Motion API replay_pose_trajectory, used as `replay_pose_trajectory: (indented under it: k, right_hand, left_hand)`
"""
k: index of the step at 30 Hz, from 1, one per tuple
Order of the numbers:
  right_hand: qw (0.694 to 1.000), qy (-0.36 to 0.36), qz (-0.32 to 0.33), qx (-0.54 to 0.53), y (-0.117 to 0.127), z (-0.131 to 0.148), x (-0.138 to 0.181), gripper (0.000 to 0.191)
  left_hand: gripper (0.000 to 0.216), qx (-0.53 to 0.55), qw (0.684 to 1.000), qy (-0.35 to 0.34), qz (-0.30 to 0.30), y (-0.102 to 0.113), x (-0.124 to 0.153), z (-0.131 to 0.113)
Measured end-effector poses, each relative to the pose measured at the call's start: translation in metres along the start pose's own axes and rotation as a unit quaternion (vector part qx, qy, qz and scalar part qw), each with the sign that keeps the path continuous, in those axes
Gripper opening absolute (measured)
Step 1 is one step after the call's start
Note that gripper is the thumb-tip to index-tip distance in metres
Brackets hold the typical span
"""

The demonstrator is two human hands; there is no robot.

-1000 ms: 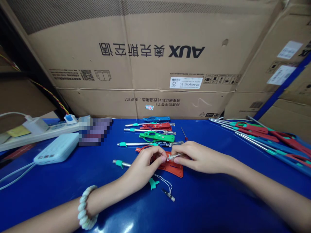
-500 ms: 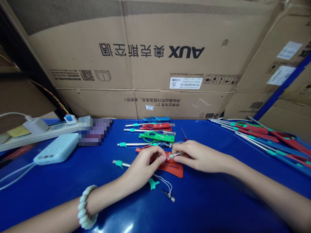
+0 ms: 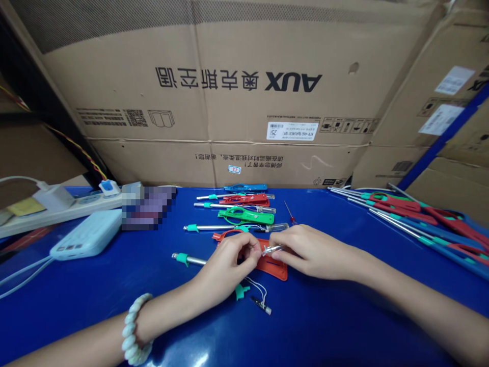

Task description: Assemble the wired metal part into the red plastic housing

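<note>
My right hand (image 3: 305, 251) grips a small clear tube (image 3: 269, 250) with a whitish fitting at its left end. My left hand (image 3: 239, 255) is closed in a pinch right at that fitting; what lies between its fingertips is hidden. Under both hands is an open orange-red plastic handle shell (image 3: 275, 269). A metal rod (image 3: 196, 260) with a green collar (image 3: 182, 258) runs beneath my left hand. Below it lie a small green plastic piece (image 3: 241, 291) and a small black part (image 3: 261, 304) with a white end, on thin white wires.
Beyond my hands lie a green handle shell (image 3: 246, 215), a red one (image 3: 244, 200) and a blue one (image 3: 246, 187), with rods. A red screwdriver (image 3: 292, 220) is near my right hand. Finished-looking long lighters (image 3: 424, 214) lie right; a power bank (image 3: 89, 235) and power strip (image 3: 86, 203) left.
The clear tube has tilted and shifted slightly, with my fingers still meeting at its end. The metal rod, white wires and black part have slid a little to the left.
</note>
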State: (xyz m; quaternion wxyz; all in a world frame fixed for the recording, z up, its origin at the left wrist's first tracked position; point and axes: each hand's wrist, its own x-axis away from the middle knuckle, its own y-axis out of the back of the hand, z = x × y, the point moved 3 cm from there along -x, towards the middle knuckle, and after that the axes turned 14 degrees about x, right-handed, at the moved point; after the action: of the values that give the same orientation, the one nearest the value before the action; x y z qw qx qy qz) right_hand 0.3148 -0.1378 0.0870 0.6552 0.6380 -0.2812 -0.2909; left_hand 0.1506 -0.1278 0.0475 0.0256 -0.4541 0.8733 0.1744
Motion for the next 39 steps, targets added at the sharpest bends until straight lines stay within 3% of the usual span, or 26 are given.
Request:
replay_pose_trajectory:
  k: [29, 39]
  right_hand:
    - [1.000, -0.016, -0.007, -0.011, -0.0059, 0.0024, -0.0033, 0.020]
    - [1.000, -0.014, -0.012, 0.020, -0.0047, 0.0021, -0.0018, 0.021]
  left_hand:
    - [0.018, 0.000, 1.000, -0.016, -0.013, 0.0037, -0.0010, 0.0009]
    - [0.023, -0.114, 0.989, -0.089, 0.031, 0.0060, -0.0013, -0.0011]
